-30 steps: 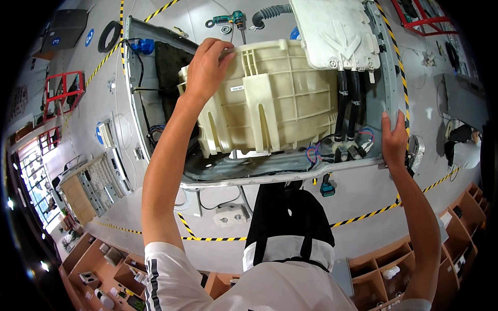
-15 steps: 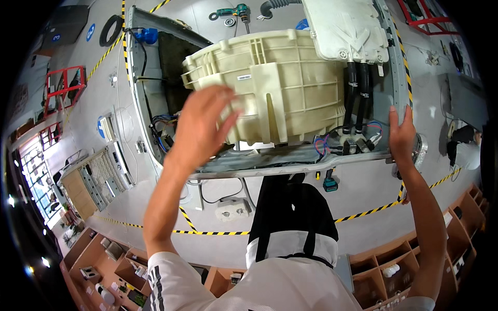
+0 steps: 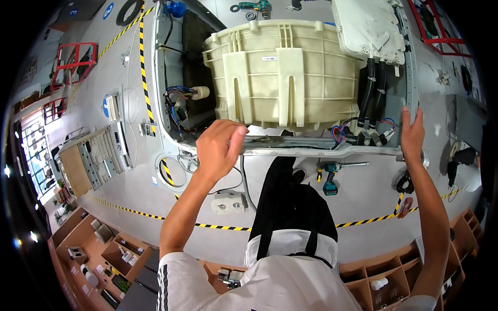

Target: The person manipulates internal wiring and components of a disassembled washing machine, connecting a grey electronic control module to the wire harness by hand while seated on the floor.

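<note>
An opened washing machine cabinet point(image 3: 324, 151) of grey metal lies in front of me, its cream plastic tub point(image 3: 327, 78) showing inside. My left hand point(image 3: 220, 147) is closed over the front rail, left of the middle, with its fingertips partly hidden. At the front right corner my right hand point(image 3: 412, 136) grips the cabinet's side edge, thumb and forefinger stretched along it. Two black hoses point(image 3: 369, 85) run down near that hand from a white plastic box point(image 3: 365, 28). Wires with a cream plug point(image 3: 200, 93) hang inside the left wall.
A teal cordless drill point(image 3: 330, 179) lies on the floor by my legs, near a yellow screwdriver point(image 3: 319, 171). Another power tool point(image 3: 254, 6) is beyond the machine. A ribbed cream block point(image 3: 230, 203) and a round ring point(image 3: 171, 172) lie at the near left. Open wooden shelves point(image 3: 394, 264) stand behind me.
My left hand has come down from over the tub onto the front rail. My right hand stays at the right corner. The machine appears slightly higher and farther right in view.
</note>
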A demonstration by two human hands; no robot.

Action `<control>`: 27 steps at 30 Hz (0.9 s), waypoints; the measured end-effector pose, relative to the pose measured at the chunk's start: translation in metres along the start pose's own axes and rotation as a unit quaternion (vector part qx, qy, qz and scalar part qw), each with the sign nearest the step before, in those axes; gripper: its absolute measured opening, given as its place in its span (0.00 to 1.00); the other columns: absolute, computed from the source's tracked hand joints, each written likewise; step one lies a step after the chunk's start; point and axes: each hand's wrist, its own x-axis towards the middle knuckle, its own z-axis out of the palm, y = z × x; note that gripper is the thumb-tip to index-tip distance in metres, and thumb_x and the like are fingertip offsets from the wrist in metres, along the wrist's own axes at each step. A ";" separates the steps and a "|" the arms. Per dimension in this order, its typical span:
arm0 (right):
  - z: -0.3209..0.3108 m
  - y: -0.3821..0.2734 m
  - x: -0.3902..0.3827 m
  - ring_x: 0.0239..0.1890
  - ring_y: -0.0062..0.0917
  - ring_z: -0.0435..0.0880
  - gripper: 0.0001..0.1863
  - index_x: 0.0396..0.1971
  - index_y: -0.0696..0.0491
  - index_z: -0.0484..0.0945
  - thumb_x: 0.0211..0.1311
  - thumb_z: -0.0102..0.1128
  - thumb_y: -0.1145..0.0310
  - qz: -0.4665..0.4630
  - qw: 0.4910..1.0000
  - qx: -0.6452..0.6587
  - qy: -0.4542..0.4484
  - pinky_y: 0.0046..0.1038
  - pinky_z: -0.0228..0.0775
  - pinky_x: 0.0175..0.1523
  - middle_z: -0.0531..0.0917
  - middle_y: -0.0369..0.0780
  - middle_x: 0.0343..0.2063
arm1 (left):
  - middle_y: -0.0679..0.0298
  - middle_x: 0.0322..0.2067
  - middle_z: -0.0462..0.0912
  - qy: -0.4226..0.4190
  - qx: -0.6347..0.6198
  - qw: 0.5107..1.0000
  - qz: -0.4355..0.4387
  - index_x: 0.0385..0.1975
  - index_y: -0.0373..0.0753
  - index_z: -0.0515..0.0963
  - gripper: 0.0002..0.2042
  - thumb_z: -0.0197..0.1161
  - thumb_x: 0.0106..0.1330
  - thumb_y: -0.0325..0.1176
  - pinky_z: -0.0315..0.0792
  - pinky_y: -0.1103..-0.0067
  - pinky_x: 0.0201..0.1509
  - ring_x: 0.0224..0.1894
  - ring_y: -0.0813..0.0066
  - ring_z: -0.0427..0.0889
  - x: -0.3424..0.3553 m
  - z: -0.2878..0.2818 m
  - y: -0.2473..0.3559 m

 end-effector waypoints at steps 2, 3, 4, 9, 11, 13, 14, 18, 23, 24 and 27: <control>-0.001 0.001 0.001 0.47 0.46 0.77 0.28 0.54 0.59 0.66 0.65 0.48 0.51 -0.018 1.000 0.017 -0.007 0.33 0.66 0.51 0.79 0.54 0.42 | 0.61 0.23 0.78 0.041 -0.091 0.994 -0.051 0.26 0.32 0.80 0.15 0.50 0.69 0.34 0.68 0.77 0.30 0.25 0.70 0.74 -0.001 -0.003 -0.002; 0.001 0.003 0.002 0.46 0.46 0.77 0.27 0.53 0.59 0.66 0.65 0.48 0.51 -0.025 0.999 0.026 -0.011 0.33 0.66 0.51 0.79 0.54 0.42 | 0.62 0.23 0.77 0.037 -0.133 0.987 -0.084 0.27 0.32 0.80 0.16 0.48 0.70 0.34 0.66 0.78 0.29 0.25 0.74 0.72 -0.002 -0.010 -0.004; 0.000 0.004 0.003 0.45 0.47 0.77 0.27 0.52 0.59 0.67 0.65 0.48 0.51 -0.028 0.999 0.035 -0.002 0.34 0.66 0.50 0.79 0.54 0.41 | 0.62 0.22 0.77 0.031 -0.181 0.976 -0.114 0.27 0.31 0.80 0.17 0.47 0.71 0.35 0.65 0.79 0.28 0.24 0.77 0.70 0.000 -0.015 -0.006; 0.001 -0.005 -0.001 0.42 0.47 0.78 0.24 0.49 0.58 0.68 0.65 0.48 0.52 -0.035 0.998 0.052 0.014 0.37 0.67 0.47 0.80 0.52 0.38 | 0.59 0.30 0.80 0.107 0.002 0.994 0.011 0.28 0.33 0.79 0.10 0.53 0.66 0.30 0.70 0.74 0.40 0.36 0.63 0.76 0.002 -0.025 -0.014; 0.000 -0.006 -0.001 0.43 0.48 0.78 0.24 0.49 0.57 0.69 0.65 0.49 0.52 -0.031 0.998 0.062 0.011 0.38 0.67 0.48 0.80 0.52 0.39 | 0.60 0.31 0.80 0.050 0.114 0.989 0.083 0.28 0.34 0.79 0.08 0.55 0.64 0.31 0.69 0.71 0.43 0.39 0.61 0.76 0.002 -0.012 -0.011; 0.000 -0.006 -0.003 0.44 0.49 0.77 0.24 0.49 0.57 0.69 0.64 0.49 0.52 -0.021 0.998 0.066 0.008 0.39 0.67 0.48 0.80 0.52 0.40 | 0.59 0.34 0.81 0.003 0.171 0.977 0.124 0.29 0.34 0.79 0.07 0.56 0.62 0.30 0.69 0.70 0.49 0.43 0.58 0.76 0.005 -0.006 -0.006; 0.001 -0.005 -0.002 0.45 0.49 0.77 0.24 0.49 0.57 0.69 0.64 0.49 0.52 -0.016 0.998 0.068 0.007 0.39 0.66 0.49 0.79 0.53 0.40 | 0.58 0.32 0.80 0.023 0.167 0.980 0.102 0.28 0.34 0.79 0.09 0.55 0.63 0.31 0.70 0.71 0.47 0.41 0.59 0.77 0.005 -0.003 -0.006; 0.010 0.013 0.006 0.45 0.53 0.76 0.26 0.49 0.60 0.69 0.62 0.48 0.51 -0.057 0.996 0.052 0.033 0.42 0.66 0.50 0.79 0.57 0.38 | 0.57 0.22 0.78 0.012 0.179 0.982 0.052 0.20 0.35 0.77 0.15 0.55 0.65 0.38 0.69 0.69 0.31 0.29 0.58 0.76 0.001 0.002 -0.014; 0.011 0.004 0.006 0.43 0.50 0.78 0.26 0.46 0.60 0.70 0.63 0.48 0.51 -0.075 0.996 -0.020 0.040 0.41 0.68 0.48 0.80 0.55 0.36 | 0.56 0.14 0.76 0.025 0.190 0.981 -0.021 0.14 0.38 0.79 0.25 0.49 0.67 0.49 0.69 0.69 0.26 0.20 0.55 0.76 -0.007 0.002 -0.021; 0.010 0.007 0.010 0.41 0.47 0.80 0.25 0.46 0.60 0.71 0.64 0.47 0.52 -0.084 0.994 -0.055 0.040 0.40 0.70 0.47 0.81 0.53 0.36 | 0.56 0.13 0.76 0.027 0.194 0.980 -0.026 0.14 0.38 0.79 0.26 0.48 0.67 0.50 0.69 0.69 0.26 0.19 0.55 0.76 -0.007 0.001 -0.023; 0.021 0.032 0.029 0.44 0.45 0.79 0.29 0.52 0.58 0.69 0.64 0.47 0.48 -0.148 0.984 -0.034 0.092 0.38 0.68 0.49 0.80 0.51 0.38 | 0.56 0.11 0.75 0.056 0.213 0.975 -0.039 0.15 0.38 0.81 0.30 0.44 0.67 0.55 0.70 0.70 0.26 0.19 0.57 0.78 -0.008 0.006 -0.025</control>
